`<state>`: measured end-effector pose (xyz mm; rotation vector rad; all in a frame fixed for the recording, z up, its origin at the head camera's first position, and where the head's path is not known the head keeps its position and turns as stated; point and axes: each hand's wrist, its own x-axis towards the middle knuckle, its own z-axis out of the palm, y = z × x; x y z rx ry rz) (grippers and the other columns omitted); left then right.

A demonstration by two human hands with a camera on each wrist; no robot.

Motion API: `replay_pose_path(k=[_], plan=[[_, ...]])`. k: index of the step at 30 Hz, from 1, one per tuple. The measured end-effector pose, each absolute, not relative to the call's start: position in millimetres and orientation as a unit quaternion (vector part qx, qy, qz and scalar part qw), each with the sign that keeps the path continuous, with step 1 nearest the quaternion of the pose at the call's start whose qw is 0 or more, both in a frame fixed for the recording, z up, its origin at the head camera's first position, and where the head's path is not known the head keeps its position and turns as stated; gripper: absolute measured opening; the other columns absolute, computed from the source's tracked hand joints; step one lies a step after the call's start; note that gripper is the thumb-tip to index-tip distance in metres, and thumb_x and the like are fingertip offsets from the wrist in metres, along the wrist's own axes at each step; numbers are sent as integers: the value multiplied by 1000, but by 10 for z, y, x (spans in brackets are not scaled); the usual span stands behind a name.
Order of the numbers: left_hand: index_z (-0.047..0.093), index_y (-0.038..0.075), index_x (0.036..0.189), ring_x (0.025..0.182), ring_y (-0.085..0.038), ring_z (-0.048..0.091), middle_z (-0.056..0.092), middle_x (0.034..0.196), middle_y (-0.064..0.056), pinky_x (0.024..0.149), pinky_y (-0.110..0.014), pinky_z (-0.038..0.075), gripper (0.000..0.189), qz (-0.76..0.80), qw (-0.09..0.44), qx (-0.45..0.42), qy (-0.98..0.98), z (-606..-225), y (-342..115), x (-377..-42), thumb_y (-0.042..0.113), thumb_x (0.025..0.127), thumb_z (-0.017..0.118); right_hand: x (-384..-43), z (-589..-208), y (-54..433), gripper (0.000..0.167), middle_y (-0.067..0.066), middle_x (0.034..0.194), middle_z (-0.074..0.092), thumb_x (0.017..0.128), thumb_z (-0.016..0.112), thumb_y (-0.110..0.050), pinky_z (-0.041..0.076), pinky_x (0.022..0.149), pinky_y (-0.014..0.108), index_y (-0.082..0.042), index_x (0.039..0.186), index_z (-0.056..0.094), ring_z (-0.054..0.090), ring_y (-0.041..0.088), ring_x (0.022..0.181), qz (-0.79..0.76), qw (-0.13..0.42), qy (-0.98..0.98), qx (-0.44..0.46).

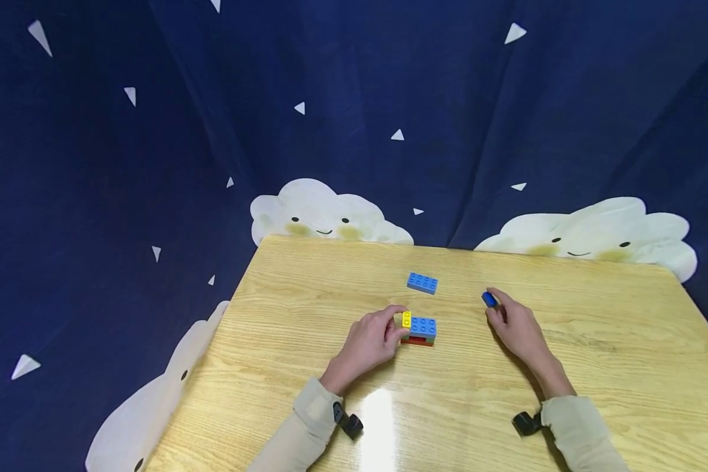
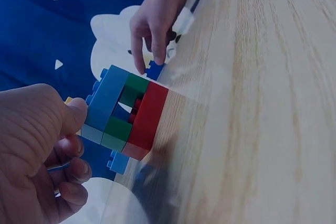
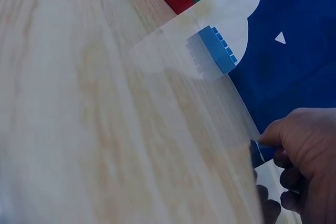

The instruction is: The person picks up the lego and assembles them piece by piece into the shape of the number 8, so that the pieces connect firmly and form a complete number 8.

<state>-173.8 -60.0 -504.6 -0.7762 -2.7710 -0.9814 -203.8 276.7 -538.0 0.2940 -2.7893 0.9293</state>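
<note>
Left hand (image 1: 370, 337), lower centre, pinches a studded yellow brick (image 1: 406, 319); right hand (image 1: 518, 326), lower right, a blue brick (image 1: 488, 299); roomy, straight-edged woodgrain table (image 1: 460, 373) beneath.

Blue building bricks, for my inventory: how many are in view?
3: stacked blue brick under the yellow brick, loose blue brick beyond it on the table, dark blue brick in the right hand.

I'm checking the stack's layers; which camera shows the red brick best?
Left wrist: close up, the red brick shows side, end and studs. Head gives small slivers; right wrist, a piece cropped at the top.
</note>
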Motion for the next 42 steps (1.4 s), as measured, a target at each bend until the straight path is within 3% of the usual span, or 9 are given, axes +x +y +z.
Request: replay_pose_path(k=[9,15,19,32,36,42], plan=[[66,14,135,58,-2,44,50,69,14,53,-20,39,39,-313,54,-255,-913,-5041,-605,-1749,32,101,71,-2017,-5379,2810,41,1,71,54,100,66,-5,32,51,28,1,140,58,45,17,59,285,106,-948,95],[66,14,135,58,-2,44,50,69,13,54,-20,39,39,-312,53,-252,-914,-5048,-609,-1756,31,100,71,-1997,-5381,2813,45,0,69,53,101,68,-13,32,51,29,5,140,57,44,15,57,283,117,-948,85],[66,14,136,58,-2,44,51,69,13,54,-20,39,39,-312,53,-253,-914,-5050,-615,-1757,31,100,71,-1980,-5377,2816,41,1,66,51,101,70,-18,31,49,30,5,133,61,42,15,55,274,128,-951,66],[66,14,136,58,-2,45,51,70,13,54,-20,39,40,-312,52,-253,-914,-5043,-621,-1755,32,101,71,-1911,-5384,2732,32,0,64,51,99,73,-25,31,49,29,1,118,71,42,15,54,282,98,-952,66],[66,14,136,58,-1,45,51,71,13,53,-20,38,41,-307,53,-251,-916,-5054,-617,-1758,34,101,70,-1914,-5389,2713,32,0,64,50,98,74,-24,32,50,29,1,119,70,42,14,54,284,102,-951,70],[65,14,136,58,-1,45,52,71,13,53,-20,38,41,-309,56,-253,-915,-5060,-616,-1753,34,101,70,-1958,-5384,2716,49,1,70,54,98,75,-25,33,51,29,5,134,59,45,14,57,285,111,-949,74]])
